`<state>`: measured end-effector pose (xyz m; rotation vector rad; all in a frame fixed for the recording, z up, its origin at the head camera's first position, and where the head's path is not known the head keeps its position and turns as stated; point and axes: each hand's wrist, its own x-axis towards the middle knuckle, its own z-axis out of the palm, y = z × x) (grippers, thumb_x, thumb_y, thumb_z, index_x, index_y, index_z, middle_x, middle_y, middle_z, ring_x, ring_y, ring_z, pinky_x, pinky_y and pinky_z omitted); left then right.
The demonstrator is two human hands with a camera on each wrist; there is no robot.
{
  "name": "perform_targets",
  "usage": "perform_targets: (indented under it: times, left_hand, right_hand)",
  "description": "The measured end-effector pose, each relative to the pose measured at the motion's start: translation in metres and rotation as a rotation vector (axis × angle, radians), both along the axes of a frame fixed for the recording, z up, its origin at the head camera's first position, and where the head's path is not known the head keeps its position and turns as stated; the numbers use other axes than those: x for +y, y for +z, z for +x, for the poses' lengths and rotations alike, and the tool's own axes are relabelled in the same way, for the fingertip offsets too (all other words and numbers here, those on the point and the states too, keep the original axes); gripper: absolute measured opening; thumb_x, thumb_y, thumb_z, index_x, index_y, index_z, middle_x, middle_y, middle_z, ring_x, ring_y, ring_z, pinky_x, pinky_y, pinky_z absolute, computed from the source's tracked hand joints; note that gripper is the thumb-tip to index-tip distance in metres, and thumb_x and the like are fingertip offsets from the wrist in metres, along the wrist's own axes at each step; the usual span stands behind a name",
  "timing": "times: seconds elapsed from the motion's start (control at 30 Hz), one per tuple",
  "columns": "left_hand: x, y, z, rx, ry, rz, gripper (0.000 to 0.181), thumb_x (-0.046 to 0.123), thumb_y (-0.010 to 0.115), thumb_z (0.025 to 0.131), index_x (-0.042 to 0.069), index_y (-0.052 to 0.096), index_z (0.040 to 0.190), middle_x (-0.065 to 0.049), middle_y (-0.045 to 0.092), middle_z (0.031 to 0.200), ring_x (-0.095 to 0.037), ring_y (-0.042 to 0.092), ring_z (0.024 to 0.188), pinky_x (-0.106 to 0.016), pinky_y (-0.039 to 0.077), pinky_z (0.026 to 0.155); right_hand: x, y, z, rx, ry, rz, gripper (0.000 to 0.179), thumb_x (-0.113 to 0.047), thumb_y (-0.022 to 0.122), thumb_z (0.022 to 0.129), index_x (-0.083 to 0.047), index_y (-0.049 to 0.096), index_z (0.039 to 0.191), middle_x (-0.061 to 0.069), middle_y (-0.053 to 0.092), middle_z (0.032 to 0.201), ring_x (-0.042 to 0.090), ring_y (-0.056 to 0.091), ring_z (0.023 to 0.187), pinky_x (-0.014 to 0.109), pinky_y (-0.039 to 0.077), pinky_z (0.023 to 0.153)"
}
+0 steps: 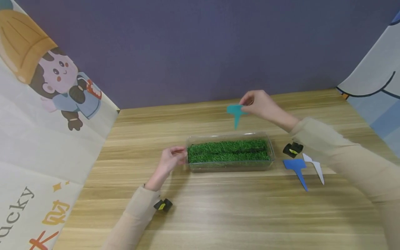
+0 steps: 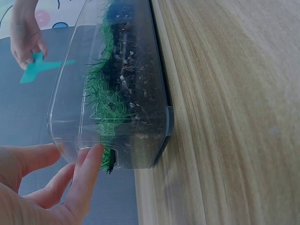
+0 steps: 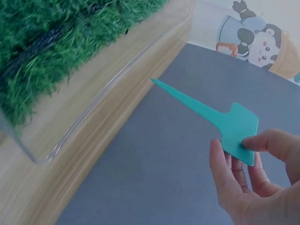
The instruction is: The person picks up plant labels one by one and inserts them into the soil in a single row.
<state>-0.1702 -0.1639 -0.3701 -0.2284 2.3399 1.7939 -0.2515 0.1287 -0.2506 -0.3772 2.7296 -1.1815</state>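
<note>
Wood-grain table [image 1: 218, 208] sets stage for teal marker [image 1: 232, 109] lifted beside planted box [image 1: 231, 167]

Backed by a dark wall [image 1: 200, 52], the tabletop is seen whole from the head camera. The T-shaped teal marker is held aloft by the right hand [image 1: 257, 102], just beyond the clear box's far rim, its point directed downward. The box's left end is touched by the left hand [image 1: 170, 158], whose fingers are kept fairly straight. To the right, a blue marker [image 1: 295, 164] and a white marker [image 1: 316, 167] are laid flat on the table.

From the left wrist, what is hidden overhead is revealed: dark, pale-flecked soil [image 2: 140, 89] is packed beneath the green grass [image 1: 218, 147], and the thumb and fingertips are set apart against the box's end. The loose markers are not shown.

From the right wrist, the grasp is made plain: one corner of the marker's broad head is pinched between thumb and fingers, while the tapering stem is left free, its tip clear of the box. The marker is judged to be light, thin plastic, smooth and fairly stiff, perhaps bendable at the narrow stem; it is best gripped by the flat head. The box's walls, by contrast, are judged hard and slippery.
</note>
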Motion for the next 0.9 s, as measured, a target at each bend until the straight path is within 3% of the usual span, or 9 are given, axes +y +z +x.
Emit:
perform_targets:
  times: [0.9]
  left_hand:
    - [0.0, 0.0, 0.0, -0.012, 0.006, -0.006, 0.03, -0.002, 0.055, 0.082, -0.006, 0.055, 0.111, -0.017, 0.059, 0.096, -0.016, 0.059, 0.071, -0.03, 0.055, 0.07]
  right_hand:
    - [-0.05, -0.016, 0.009, -0.074, 0.102, -0.09, 0.016, 0.002, 0.057, 0.078, 0.006, 0.056, 0.094, 0.017, 0.06, 0.088, 0.025, 0.059, 0.074, 0.025, 0.055, 0.065]
